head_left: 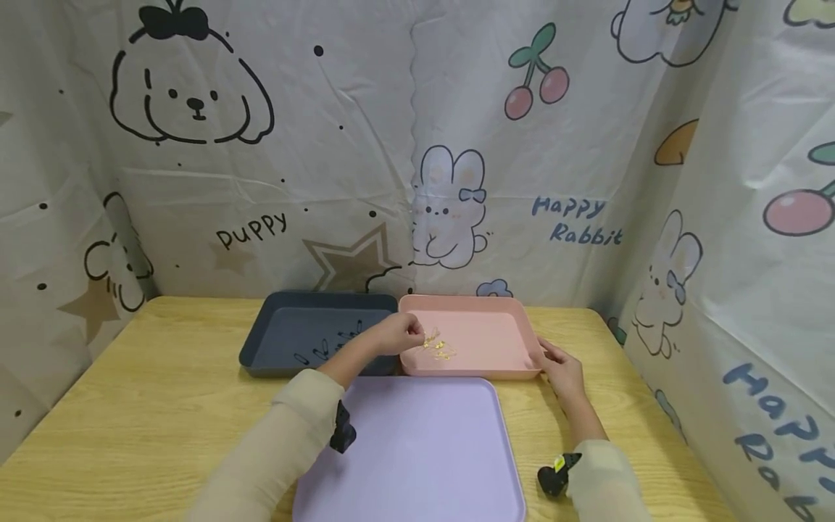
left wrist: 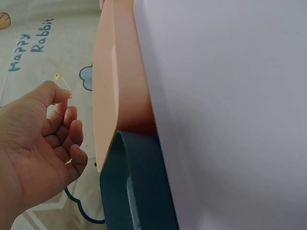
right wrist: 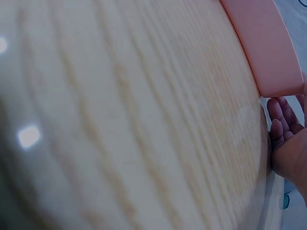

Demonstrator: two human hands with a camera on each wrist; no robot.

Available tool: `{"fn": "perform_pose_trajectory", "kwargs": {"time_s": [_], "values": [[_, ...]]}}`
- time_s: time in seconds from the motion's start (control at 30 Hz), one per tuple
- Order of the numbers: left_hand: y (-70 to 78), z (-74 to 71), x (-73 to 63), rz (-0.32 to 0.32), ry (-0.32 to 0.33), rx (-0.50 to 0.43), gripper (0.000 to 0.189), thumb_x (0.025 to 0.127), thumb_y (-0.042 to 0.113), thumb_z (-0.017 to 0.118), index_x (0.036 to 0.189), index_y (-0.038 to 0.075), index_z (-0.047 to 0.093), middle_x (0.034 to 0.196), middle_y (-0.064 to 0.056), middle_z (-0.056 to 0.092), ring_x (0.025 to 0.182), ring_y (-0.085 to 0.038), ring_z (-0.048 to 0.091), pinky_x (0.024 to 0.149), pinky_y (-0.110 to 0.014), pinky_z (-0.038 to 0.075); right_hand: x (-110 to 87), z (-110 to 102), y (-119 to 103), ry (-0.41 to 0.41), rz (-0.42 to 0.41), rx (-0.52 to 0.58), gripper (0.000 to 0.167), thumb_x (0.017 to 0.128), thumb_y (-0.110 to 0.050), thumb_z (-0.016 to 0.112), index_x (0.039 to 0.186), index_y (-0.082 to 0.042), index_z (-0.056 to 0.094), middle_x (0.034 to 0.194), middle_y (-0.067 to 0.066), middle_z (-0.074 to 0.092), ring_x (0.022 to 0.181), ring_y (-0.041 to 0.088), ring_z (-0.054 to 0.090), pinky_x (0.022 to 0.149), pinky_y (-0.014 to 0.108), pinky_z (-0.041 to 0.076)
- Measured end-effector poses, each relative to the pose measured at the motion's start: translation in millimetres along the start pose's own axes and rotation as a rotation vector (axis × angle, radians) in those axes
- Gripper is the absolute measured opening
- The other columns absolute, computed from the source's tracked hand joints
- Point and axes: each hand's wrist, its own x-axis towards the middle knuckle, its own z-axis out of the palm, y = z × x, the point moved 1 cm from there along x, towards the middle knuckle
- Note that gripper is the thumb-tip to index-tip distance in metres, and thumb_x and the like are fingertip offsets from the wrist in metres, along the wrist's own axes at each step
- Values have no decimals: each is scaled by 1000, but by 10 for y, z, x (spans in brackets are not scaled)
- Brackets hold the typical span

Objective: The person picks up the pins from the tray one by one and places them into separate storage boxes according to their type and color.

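Between thumb and forefinger my left hand [head_left: 399, 334] pinches a gold safety pin [left wrist: 64, 85], its other fingers loosely curled. That hand is above the left side of the pink tray [head_left: 483, 330], where several gold safety pins [head_left: 438, 346] lie in a small pile. My right hand [head_left: 562, 368] rests at the pink tray's right front corner, fingers along its outer wall. In the right wrist view, fingers [right wrist: 283, 115] show beside the corner, partly cut off by the frame. To the left, the dark blue tray [head_left: 280, 326] holds several black safety pins [head_left: 320, 349].
A lavender tray [head_left: 417, 449] lies in front of the two smaller trays on the wooden table [head_left: 163, 413]. A printed curtain [head_left: 365, 167] hangs behind the table and along both sides. The left forearm crosses over the dark blue and lavender trays.
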Motion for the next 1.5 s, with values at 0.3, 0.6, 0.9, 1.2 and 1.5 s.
{"fn": "perform_pose_trajectory", "kwargs": {"time_s": [0.3, 0.6, 0.9, 1.2, 1.5], "values": [[46, 13, 179, 55, 20, -17, 33, 81, 1, 50, 52, 13, 40, 49, 6, 30, 46, -7, 27, 46, -20, 24, 23, 2, 12, -5, 6, -24, 52, 89, -33, 62, 136, -15, 50, 115, 7, 52, 91, 7, 46, 71, 12, 44], [108, 89, 316, -7, 42, 17, 38, 82, 2, 52, 47, 12, 38, 46, 6, 28, 44, -6, 22, 45, -20, 21, 22, -12, 1, -1, 6, 1, 50, 89, -28, 62, 135, -13, 50, 103, -1, 51, 90, 6, 46, 70, 12, 44], [118, 174, 428, -73, 79, 11, 22, 80, 4, 52, 59, -2, 56, 47, 7, 35, 47, -7, 30, 46, -19, 25, 5, 3, -13, 5, 5, 17, 50, 89, -27, 63, 135, -12, 51, 118, 7, 50, 94, 7, 45, 69, 11, 44], [87, 226, 435, -82, 132, -78, 34, 80, 1, 50, 50, 12, 38, 49, 5, 28, 47, -8, 23, 46, -21, 22, -29, -19, -45, 9, -29, 4, 48, 88, -25, 63, 133, -11, 53, 102, -2, 54, 78, -3, 51, 67, 14, 44], [106, 353, 447, -166, 156, -88, 21, 85, 7, 51, 87, -3, 69, 72, 2, 55, 64, -9, 46, 60, -20, 38, -22, -18, -38, 15, -10, 0, 48, 87, -28, 64, 132, -13, 54, 100, -3, 57, 73, 1, 54, 63, 18, 42]]}}
